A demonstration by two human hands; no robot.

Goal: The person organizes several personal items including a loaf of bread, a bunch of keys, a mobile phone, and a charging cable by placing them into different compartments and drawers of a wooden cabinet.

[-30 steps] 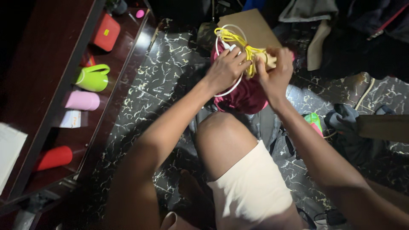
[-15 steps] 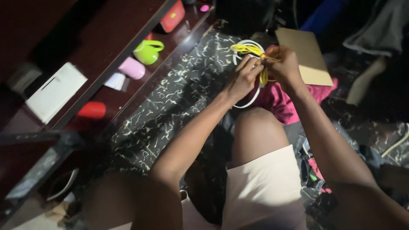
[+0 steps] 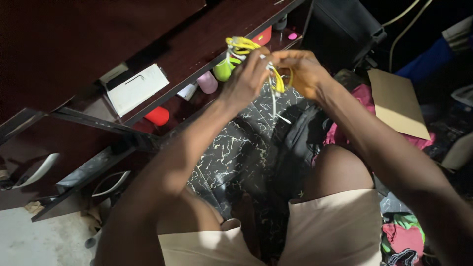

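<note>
- Holding a bundle of cables (image 3: 256, 59), yellow and white, both hands meet above the dark shelf unit's front edge.
- Left hand (image 3: 246, 79) is closed around the bundle's looped part; yellow loops stick out above its knuckles.
- Right hand (image 3: 303, 71) pinches the bundle's other side, fingers curled narrow, touching the left fingertips.
- A white cable end (image 3: 278, 111) hangs loose below the hands, over the black marbled floor (image 3: 236, 152).
- On the shelf (image 3: 197, 54) just behind the hands: a green cup (image 3: 222, 70), a pink cup (image 3: 207, 82), a red cup (image 3: 157, 116) and a white box (image 3: 137, 88) nearer the left end.
- A brown cardboard sheet (image 3: 396, 101) lies on the floor to the right, over pink cloth (image 3: 362, 98).
- Bare knees and pale shorts (image 3: 335, 226) fill the bottom of the view.
- Handling tip, as a judgement: keep the loops gripped firmly in one hand and gather the dangling end so the bundle does not spring apart.
</note>
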